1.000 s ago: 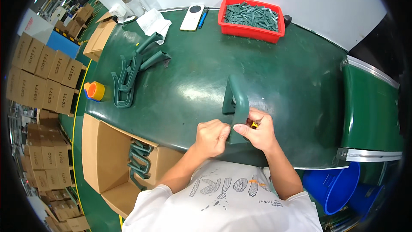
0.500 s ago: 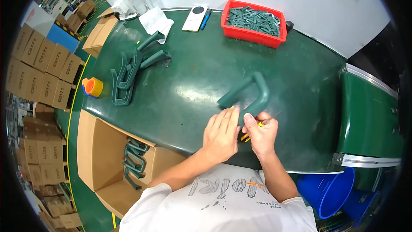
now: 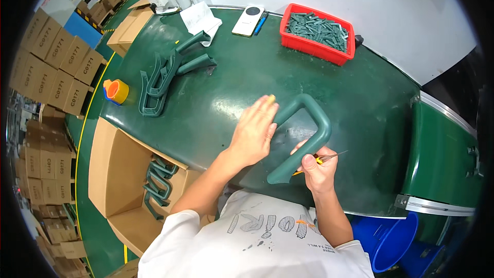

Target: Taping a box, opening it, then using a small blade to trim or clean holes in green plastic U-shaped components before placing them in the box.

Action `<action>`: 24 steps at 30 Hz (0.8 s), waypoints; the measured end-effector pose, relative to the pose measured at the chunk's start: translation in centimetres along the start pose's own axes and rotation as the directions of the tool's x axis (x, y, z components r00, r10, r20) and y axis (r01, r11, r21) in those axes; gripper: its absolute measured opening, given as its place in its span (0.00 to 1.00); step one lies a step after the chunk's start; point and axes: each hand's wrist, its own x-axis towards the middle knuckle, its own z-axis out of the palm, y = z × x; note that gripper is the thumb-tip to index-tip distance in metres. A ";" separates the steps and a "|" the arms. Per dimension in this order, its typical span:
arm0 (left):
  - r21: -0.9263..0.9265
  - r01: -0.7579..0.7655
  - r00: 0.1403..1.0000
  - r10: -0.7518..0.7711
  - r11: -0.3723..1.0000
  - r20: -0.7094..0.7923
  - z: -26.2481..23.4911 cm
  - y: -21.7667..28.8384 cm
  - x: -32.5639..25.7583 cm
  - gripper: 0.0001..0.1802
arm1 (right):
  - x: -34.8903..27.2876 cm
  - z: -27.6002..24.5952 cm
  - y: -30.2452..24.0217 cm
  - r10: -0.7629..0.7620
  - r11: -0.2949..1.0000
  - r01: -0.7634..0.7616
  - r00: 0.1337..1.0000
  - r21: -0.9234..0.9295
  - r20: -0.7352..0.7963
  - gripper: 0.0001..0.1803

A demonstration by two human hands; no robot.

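In my right hand (image 3: pixel 320 170) is a dark green U-shaped plastic handle (image 3: pixel 320 128), gripped along its near arm, whose cut end points down toward me. The same hand also keeps a slim yellow-handled tool (image 3: pixel 322 160), its thin metal tip sticking out to the right; its kind is unclear. My left hand (image 3: pixel 253 133) lies against the end of the handle's far arm, fingers stretched out, and hides that end. Something small and yellow covers one of its fingertips. Several similar green handles (image 3: pixel 163 80) lie piled on the green table (image 3: pixel 236 74) to the left.
A red bin (image 3: pixel 317 50) of small green pieces stands at the back. Near it are a phone (image 3: pixel 248 20), a blue pen (image 3: pixel 261 23) and papers (image 3: pixel 199 19). An orange tape roll (image 3: pixel 117 91) sits at the left edge. Below, an open carton (image 3: pixel 116 175) holds more handles.
The handle has turned, and its near arm has come out from between my hands. My left hand has moved away from my right toward the far arm. The view has shifted slightly.
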 end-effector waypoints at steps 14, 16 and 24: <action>-0.319 0.071 0.996 -0.083 0.945 -0.026 1.3 5.8 -2.4 0.21 | 0.9 0.2 -1.0 -0.156 0.986 0.116 0.908 -0.123 -0.389 0.16; -0.107 0.151 0.985 -0.141 0.983 0.095 0.7 3.6 -4.4 0.20 | 1.0 -0.2 -1.4 -0.153 0.988 0.136 0.900 -0.069 -0.409 0.17; -0.330 0.281 0.959 -0.256 0.901 0.118 -5.7 4.8 -5.3 0.27 | 0.5 2.0 0.3 -0.173 0.966 0.176 0.984 -0.188 0.033 0.15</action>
